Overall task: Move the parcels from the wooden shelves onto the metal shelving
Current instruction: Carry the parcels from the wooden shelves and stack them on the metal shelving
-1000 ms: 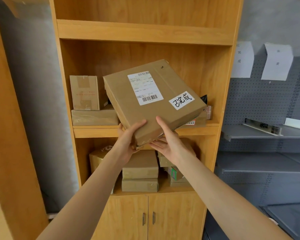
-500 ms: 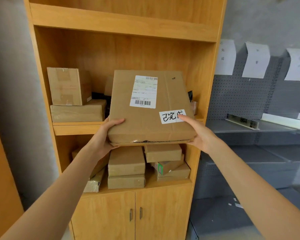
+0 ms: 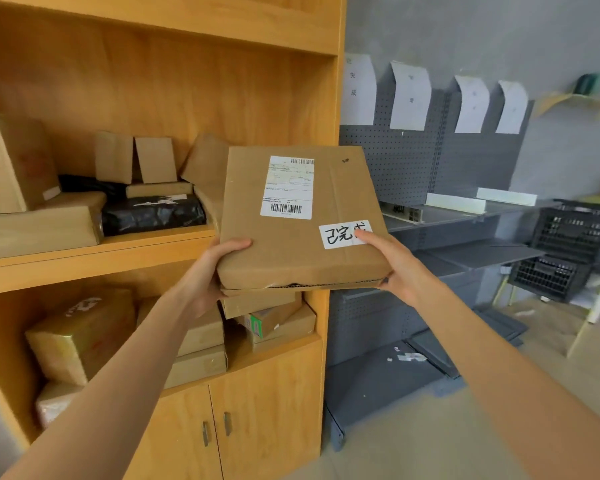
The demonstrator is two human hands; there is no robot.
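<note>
A flat brown cardboard parcel point(image 3: 291, 244) with a white shipping label and a handwritten sticker hangs in the air in front of the wooden shelf unit point(image 3: 243, 84). My left hand point(image 3: 212, 271) grips its near left corner, thumb on top. My right hand point(image 3: 392, 265) holds the near right corner, thumb lying over the sticker. The grey metal shelving point(image 3: 465, 216) with a pegboard back stands just to the right of the parcel.
Several brown boxes and a black plastic bag point(image 3: 153, 213) lie on the wooden middle shelf, with more boxes on the shelf below. White strips point(image 3: 454, 202) lie on the metal shelf. Black crates point(image 3: 568, 251) stand at far right. Paper sheets hang above the pegboard.
The parcel went from tilted to level and has travelled right with both hands, towards the metal shelving. My view has swung right, showing more grey shelves and the crates.
</note>
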